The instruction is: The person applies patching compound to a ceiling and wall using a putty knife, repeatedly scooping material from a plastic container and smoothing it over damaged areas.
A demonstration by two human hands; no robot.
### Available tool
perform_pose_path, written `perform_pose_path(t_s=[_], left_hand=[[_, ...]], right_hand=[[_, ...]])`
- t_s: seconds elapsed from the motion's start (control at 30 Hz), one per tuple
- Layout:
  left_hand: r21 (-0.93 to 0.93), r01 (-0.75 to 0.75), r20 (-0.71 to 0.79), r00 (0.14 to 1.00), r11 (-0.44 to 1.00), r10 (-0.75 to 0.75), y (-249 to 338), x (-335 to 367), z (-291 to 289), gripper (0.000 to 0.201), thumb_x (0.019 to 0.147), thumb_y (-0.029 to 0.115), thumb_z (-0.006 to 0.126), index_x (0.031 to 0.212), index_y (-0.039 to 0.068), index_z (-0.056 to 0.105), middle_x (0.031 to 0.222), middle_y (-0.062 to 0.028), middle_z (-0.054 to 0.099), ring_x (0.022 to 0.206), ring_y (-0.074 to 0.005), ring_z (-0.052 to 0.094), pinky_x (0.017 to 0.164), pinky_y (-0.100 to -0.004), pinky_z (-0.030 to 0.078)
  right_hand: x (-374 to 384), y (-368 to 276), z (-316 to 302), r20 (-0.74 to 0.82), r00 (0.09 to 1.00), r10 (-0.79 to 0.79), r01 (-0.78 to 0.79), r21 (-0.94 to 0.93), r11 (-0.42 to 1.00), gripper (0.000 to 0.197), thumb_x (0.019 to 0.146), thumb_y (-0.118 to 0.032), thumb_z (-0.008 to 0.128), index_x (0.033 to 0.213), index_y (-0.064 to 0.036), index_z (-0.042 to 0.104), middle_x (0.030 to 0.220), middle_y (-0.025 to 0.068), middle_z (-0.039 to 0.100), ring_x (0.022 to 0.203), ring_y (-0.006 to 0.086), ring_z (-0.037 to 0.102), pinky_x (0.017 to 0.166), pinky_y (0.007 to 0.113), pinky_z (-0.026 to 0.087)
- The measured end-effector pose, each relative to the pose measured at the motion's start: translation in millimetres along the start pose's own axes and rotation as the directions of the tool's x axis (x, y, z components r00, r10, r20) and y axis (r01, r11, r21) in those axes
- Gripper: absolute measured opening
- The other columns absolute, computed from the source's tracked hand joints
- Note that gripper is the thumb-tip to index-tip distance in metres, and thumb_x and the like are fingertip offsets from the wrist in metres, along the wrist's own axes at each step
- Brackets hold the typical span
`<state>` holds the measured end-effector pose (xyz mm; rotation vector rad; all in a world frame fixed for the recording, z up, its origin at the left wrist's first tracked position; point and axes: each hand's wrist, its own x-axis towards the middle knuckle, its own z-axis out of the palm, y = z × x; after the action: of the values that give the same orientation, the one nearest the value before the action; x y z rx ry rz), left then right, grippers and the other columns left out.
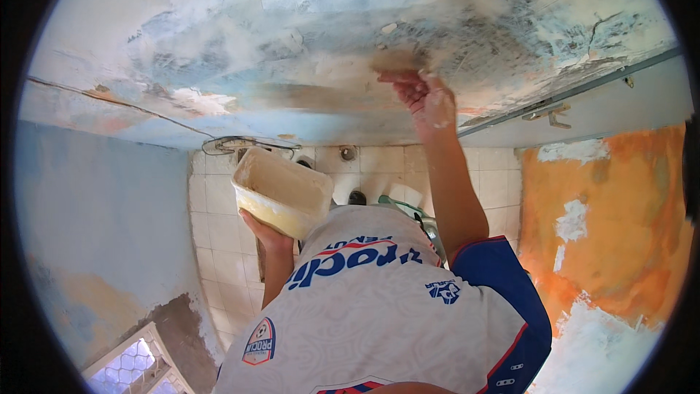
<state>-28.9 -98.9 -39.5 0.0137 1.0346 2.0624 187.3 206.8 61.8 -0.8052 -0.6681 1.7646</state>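
Note:
My left hand [266, 232] grips a cream-coloured rectangular plastic tub [286, 208] from below and its near side. The tub is tilted, its mouth facing up, with pale residue on its walls. My right hand [423, 98] is raised against the patchy wall [306, 51], its fingers closed. A brownish blur lies beside those fingertips; whether it is a tool in the hand or part of the wall is not clear. White smears mark the back of this hand. Grey, blue and white patches of filler and worn paint cover the wall around it.
A thin cable [153, 113] runs along the wall's foot to a coil [233, 146]. The floor has pale tiles [219, 197] and a round drain [347, 152]. An orange wall [612, 233] stands at right. At lower left is a framed window [138, 361].

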Motion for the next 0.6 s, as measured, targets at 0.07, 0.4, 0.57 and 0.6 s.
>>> perform_pose_path(t_s=[0.07,0.4,0.57,0.6], left_hand=[[-0.023,0.032,-0.039,0.999,0.999,-0.033,-0.3,0.0,5.5,0.079,0.096,0.071,0.027,0.153,0.017,0.025,0.155,-0.0084,0.032,0.141,-0.031,0.034,0.114,-0.0465,0.033],[-0.086,0.02,0.026,0.999,0.996,-0.018,-6.6,3.2,-9.1,0.079,0.096,0.07,0.027,0.154,0.016,0.025,0.156,-0.0088,0.032,0.142,-0.0311,0.033,0.115,-0.0462,0.031],[-0.082,-0.013,-0.009,1.0,0.997,0.012,-2.9,-2.2,-21.5,0.08,0.095,0.071,0.028,0.154,0.016,0.025,0.156,-0.0087,0.031,0.142,-0.0313,0.033,0.115,-0.0462,0.031],[-0.093,-0.014,-0.01,1.0,0.996,0.013,-2.0,-1.7,-24.0,0.08,0.095,0.071,0.028,0.154,0.016,0.025,0.156,-0.0087,0.031,0.142,-0.0313,0.033,0.115,-0.0463,0.031]], right_hand=[[-35.1,-38.9,36.1,0.089,0.992,-0.092,0.084,0.086,0.993,0.019,0.094,-0.014,0.055,0.104,0.001,0.061,0.094,0.0138,0.07,0.078,0.0205,0.069,0.071,0.035,0.057],[-16.5,135.9,-56.1,-0.12,0.986,0.114,-0.132,-0.153,0.979,0.022,0.099,-0.017,0.049,0.112,-0.0019,0.059,0.101,0.0102,0.069,0.083,0.0206,0.069,0.073,0.033,0.057],[25.0,178.9,-78.0,-0.179,0.955,0.235,-0.246,-0.047,0.968,0.022,0.101,-0.016,0.044,0.11,0.0004,0.057,0.095,0.0121,0.069,0.077,0.0204,0.067,0.07,0.031,0.056],[35.6,170.3,-73.8,-0.173,0.968,0.184,-0.202,-0.093,0.975,0.02,0.1,-0.015,0.045,0.106,0.0002,0.057,0.096,0.013,0.069,0.078,0.0205,0.068,0.07,0.031,0.056]])
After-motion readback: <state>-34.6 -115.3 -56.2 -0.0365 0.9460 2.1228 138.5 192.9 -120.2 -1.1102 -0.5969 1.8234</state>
